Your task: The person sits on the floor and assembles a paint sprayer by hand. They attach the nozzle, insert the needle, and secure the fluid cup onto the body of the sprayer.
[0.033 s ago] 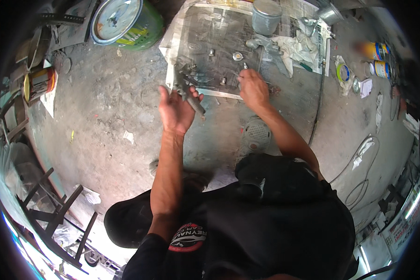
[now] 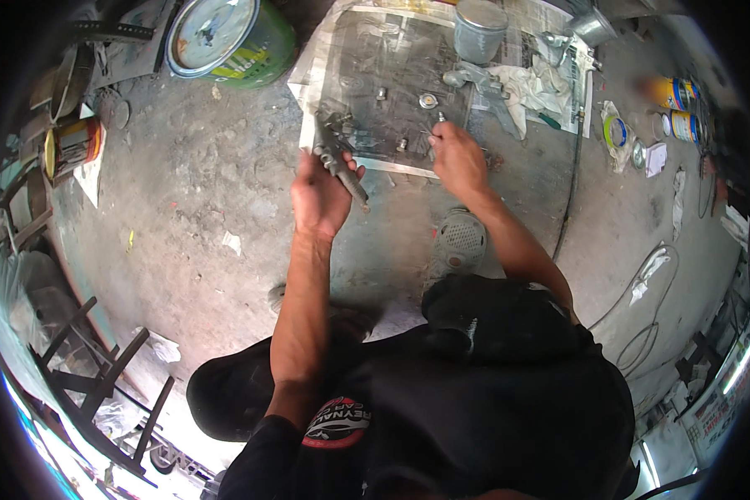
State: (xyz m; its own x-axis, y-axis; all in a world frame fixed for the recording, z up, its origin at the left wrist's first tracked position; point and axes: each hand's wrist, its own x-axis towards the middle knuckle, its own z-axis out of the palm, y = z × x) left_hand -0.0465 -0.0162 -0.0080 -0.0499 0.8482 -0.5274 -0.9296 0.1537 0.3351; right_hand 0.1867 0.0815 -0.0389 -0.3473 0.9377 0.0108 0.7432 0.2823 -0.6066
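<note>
My left hand (image 2: pixel 321 196) is closed around the grey body of a paint spray gun (image 2: pixel 338 171), which slants with one end toward the newspaper and the other toward me. Blur softens the thumb and the gun's far end. Over the near right part of the dark-stained newspaper (image 2: pixel 367 58), my right hand (image 2: pixel 460 158) pinches a small metal fitting (image 2: pixel 442 117) whose bright tip pokes out past the fingers; the rest of it is hidden. A round metal cap (image 2: pixel 427 101) lies just beyond that tip. Two other small metal parts, one a fitting (image 2: pixel 402 144), rest on the paper.
On the newspaper stand a grey lidded cup (image 2: pixel 480 32), a second grey gun-shaped piece (image 2: pixel 485 87) and a crumpled white cloth (image 2: pixel 542 92). A large green paint can (image 2: pixel 258 54) is at far left. A black hose (image 2: pixel 572 179) runs along the floor at right, near yellow-and-blue cans (image 2: pixel 683 125).
My left thumb has come in closer against the spray gun. The right hand keeps its pinch on the fitting, and the whole view has shifted slightly.
</note>
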